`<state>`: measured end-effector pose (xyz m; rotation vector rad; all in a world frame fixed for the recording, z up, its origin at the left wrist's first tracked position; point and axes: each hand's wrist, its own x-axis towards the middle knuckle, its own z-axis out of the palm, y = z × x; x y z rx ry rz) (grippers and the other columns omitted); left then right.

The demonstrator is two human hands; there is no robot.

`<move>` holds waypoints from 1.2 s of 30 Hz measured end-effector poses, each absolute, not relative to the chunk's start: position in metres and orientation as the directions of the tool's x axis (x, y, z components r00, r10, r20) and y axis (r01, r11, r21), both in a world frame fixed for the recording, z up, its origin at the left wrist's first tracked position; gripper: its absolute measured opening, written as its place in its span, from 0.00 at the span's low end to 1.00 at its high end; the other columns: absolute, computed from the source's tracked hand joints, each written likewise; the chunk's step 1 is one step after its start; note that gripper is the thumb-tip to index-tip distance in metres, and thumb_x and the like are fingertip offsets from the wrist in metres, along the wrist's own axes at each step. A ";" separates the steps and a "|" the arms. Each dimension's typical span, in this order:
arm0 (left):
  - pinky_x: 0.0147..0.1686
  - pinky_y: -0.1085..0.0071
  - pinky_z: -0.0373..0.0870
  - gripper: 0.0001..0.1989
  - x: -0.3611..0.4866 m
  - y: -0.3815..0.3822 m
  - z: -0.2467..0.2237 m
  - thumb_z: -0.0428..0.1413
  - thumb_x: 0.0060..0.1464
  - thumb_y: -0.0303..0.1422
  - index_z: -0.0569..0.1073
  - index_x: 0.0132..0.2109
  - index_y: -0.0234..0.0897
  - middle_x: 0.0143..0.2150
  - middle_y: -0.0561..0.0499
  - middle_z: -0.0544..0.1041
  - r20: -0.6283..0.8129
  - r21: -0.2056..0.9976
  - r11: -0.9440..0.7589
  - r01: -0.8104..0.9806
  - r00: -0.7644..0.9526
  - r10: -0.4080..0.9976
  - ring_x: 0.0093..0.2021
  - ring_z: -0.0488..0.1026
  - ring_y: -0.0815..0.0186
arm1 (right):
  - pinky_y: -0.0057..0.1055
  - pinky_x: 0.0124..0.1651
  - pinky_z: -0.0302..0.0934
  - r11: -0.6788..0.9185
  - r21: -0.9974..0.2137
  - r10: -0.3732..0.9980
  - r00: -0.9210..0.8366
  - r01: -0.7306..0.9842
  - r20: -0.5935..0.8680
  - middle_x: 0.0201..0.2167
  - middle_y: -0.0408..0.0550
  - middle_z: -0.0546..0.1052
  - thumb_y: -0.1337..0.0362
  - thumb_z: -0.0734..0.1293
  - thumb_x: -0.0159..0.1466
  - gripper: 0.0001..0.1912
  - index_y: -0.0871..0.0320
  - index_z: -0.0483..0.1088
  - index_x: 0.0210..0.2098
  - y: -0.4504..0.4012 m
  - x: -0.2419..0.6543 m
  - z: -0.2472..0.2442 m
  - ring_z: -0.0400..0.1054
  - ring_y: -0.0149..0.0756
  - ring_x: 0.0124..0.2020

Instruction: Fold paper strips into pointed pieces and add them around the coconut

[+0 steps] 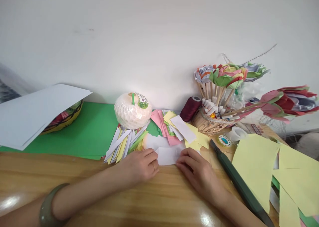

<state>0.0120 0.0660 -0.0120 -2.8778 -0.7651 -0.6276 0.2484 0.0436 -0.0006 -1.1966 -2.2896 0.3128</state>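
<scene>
The wooden tabletop (84,177) carries nearly everything. Over it, the left hand (142,164) and right hand (200,170) meet at a small piece of white paper (166,157), low in the middle of the clutter. The left hand's grip is closed on its left end, thumb hidden; the right hand's grip pinches its right end. Handling it well seems to call for level ends, aligned edges and light, even pressure, so the paper neither skews nor crumples.

Around it, green sheets (89,127) spread left, with white sheets (47,107) tilted over a basket (76,113). At right, paper flowers (230,76) rise above yellow paper (256,164); a long dark tool (233,175) beside the right forearm limits its outward room. A wrapped coconut (132,112) stands behind the strip pile (122,144) that crowds the left hand. Loose slips (183,129) hem in the far side, near a maroon spool (190,109) and a smaller reel (224,141).
</scene>
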 end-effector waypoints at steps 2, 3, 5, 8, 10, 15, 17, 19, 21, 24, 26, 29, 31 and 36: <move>0.32 0.74 0.68 0.14 0.013 0.068 -0.011 0.45 0.64 0.27 0.70 0.31 0.34 0.30 0.50 0.69 0.403 0.028 -0.877 0.481 0.797 0.450 0.33 0.68 0.67 | 0.29 0.34 0.66 0.535 -0.499 0.845 -0.446 0.682 0.297 0.33 0.47 0.70 0.69 0.58 0.66 0.10 0.57 0.69 0.31 0.045 0.248 0.000 0.68 0.33 0.32; 0.32 0.74 0.68 0.14 0.013 0.068 -0.011 0.45 0.63 0.27 0.70 0.32 0.34 0.30 0.50 0.70 0.396 0.036 -0.877 0.479 0.799 0.452 0.33 0.68 0.67 | 0.29 0.34 0.66 0.518 -0.522 0.854 -0.438 0.678 0.279 0.33 0.47 0.70 0.69 0.58 0.66 0.10 0.56 0.68 0.30 0.045 0.248 0.000 0.68 0.33 0.32; 0.31 0.74 0.68 0.13 0.016 0.067 -0.009 0.45 0.63 0.25 0.70 0.32 0.33 0.30 0.50 0.70 0.389 0.057 -0.861 0.505 0.783 0.485 0.33 0.68 0.67 | 0.29 0.35 0.66 0.488 -0.555 0.871 -0.423 0.674 0.251 0.33 0.46 0.70 0.69 0.58 0.66 0.10 0.56 0.67 0.30 0.046 0.248 0.001 0.68 0.32 0.32; 0.31 0.72 0.68 0.12 0.021 0.061 -0.008 0.44 0.61 0.24 0.70 0.32 0.33 0.31 0.49 0.70 0.391 0.164 -0.799 0.579 0.705 0.591 0.32 0.68 0.66 | 0.30 0.35 0.64 0.447 -0.591 0.889 -0.408 0.672 0.208 0.33 0.46 0.69 0.69 0.58 0.66 0.10 0.56 0.66 0.29 0.045 0.247 0.002 0.67 0.32 0.33; 0.32 0.72 0.67 0.12 0.024 0.055 -0.006 0.45 0.60 0.25 0.70 0.32 0.35 0.31 0.51 0.70 0.376 0.329 -0.721 0.610 0.616 0.692 0.32 0.68 0.66 | 0.30 0.35 0.64 0.428 -0.607 0.895 -0.407 0.670 0.183 0.34 0.46 0.68 0.69 0.57 0.67 0.10 0.56 0.64 0.29 0.044 0.246 0.003 0.66 0.33 0.33; 0.32 0.70 0.65 0.11 0.031 0.047 -0.001 0.45 0.58 0.26 0.67 0.30 0.36 0.31 0.52 0.69 0.224 0.528 -0.551 0.646 0.520 0.824 0.32 0.68 0.64 | 0.32 0.34 0.64 0.428 -0.589 0.897 -0.403 0.685 0.184 0.34 0.47 0.67 0.70 0.56 0.67 0.10 0.56 0.61 0.30 0.044 0.242 0.001 0.65 0.34 0.32; 0.31 0.69 0.65 0.10 0.032 0.048 0.000 0.45 0.58 0.25 0.67 0.31 0.37 0.31 0.52 0.69 0.193 0.528 -0.525 0.667 0.508 0.839 0.32 0.68 0.64 | 0.33 0.33 0.64 0.432 -0.564 0.898 -0.394 0.704 0.197 0.34 0.48 0.66 0.70 0.55 0.67 0.09 0.56 0.61 0.31 0.045 0.242 -0.001 0.65 0.34 0.32; 0.31 0.69 0.64 0.09 0.033 0.049 0.001 0.45 0.57 0.25 0.66 0.31 0.37 0.31 0.51 0.70 0.179 0.526 -0.517 0.676 0.506 0.844 0.32 0.68 0.64 | 0.33 0.33 0.65 0.431 -0.535 0.900 -0.385 0.726 0.203 0.34 0.48 0.67 0.69 0.55 0.67 0.08 0.56 0.60 0.32 0.045 0.242 -0.004 0.66 0.34 0.31; 0.30 0.68 0.64 0.08 0.033 0.050 0.000 0.45 0.57 0.25 0.66 0.31 0.37 0.31 0.51 0.70 0.179 0.527 -0.520 0.673 0.510 0.841 0.31 0.68 0.63 | 0.32 0.32 0.65 0.435 -0.496 0.899 -0.388 0.751 0.201 0.34 0.48 0.67 0.68 0.54 0.68 0.09 0.56 0.60 0.32 0.046 0.242 -0.006 0.66 0.34 0.30; 0.31 0.68 0.64 0.07 0.032 0.050 -0.003 0.46 0.57 0.27 0.66 0.32 0.37 0.32 0.51 0.70 0.185 0.534 -0.531 0.658 0.521 0.833 0.32 0.68 0.62 | 0.32 0.30 0.65 0.470 -0.395 0.883 -0.423 0.790 0.206 0.32 0.47 0.67 0.66 0.52 0.69 0.11 0.55 0.60 0.31 0.048 0.243 -0.006 0.66 0.34 0.27; 0.31 0.69 0.64 0.08 0.031 0.050 -0.004 0.45 0.59 0.27 0.66 0.32 0.37 0.32 0.51 0.69 0.188 0.550 -0.531 0.645 0.524 0.831 0.32 0.67 0.63 | 0.31 0.27 0.64 0.499 -0.305 0.866 -0.456 0.811 0.206 0.31 0.46 0.68 0.65 0.50 0.70 0.13 0.55 0.60 0.31 0.049 0.243 -0.004 0.66 0.33 0.25; 0.31 0.70 0.63 0.12 0.032 0.050 -0.005 0.42 0.60 0.26 0.65 0.31 0.37 0.31 0.51 0.69 0.185 0.572 -0.516 0.638 0.513 0.838 0.32 0.67 0.64 | 0.30 0.21 0.61 0.527 -0.155 0.844 -0.494 0.835 0.210 0.29 0.46 0.68 0.63 0.48 0.71 0.16 0.55 0.59 0.31 0.052 0.243 -0.003 0.65 0.33 0.20; 0.30 0.71 0.63 0.13 0.032 0.051 -0.004 0.40 0.61 0.26 0.65 0.31 0.37 0.31 0.51 0.68 0.185 0.570 -0.515 0.641 0.510 0.840 0.31 0.67 0.64 | 0.29 0.17 0.58 0.547 -0.066 0.822 -0.521 0.834 0.228 0.28 0.45 0.68 0.62 0.46 0.71 0.18 0.55 0.59 0.30 0.053 0.243 -0.004 0.65 0.32 0.18; 0.27 0.72 0.63 0.11 0.031 0.053 -0.003 0.42 0.59 0.28 0.66 0.31 0.37 0.32 0.51 0.67 0.174 0.610 -0.494 0.620 0.503 0.847 0.28 0.68 0.67 | 0.28 0.15 0.53 0.565 0.040 0.795 -0.557 0.824 0.241 0.26 0.43 0.68 0.63 0.43 0.72 0.20 0.55 0.58 0.30 0.053 0.242 -0.004 0.64 0.30 0.15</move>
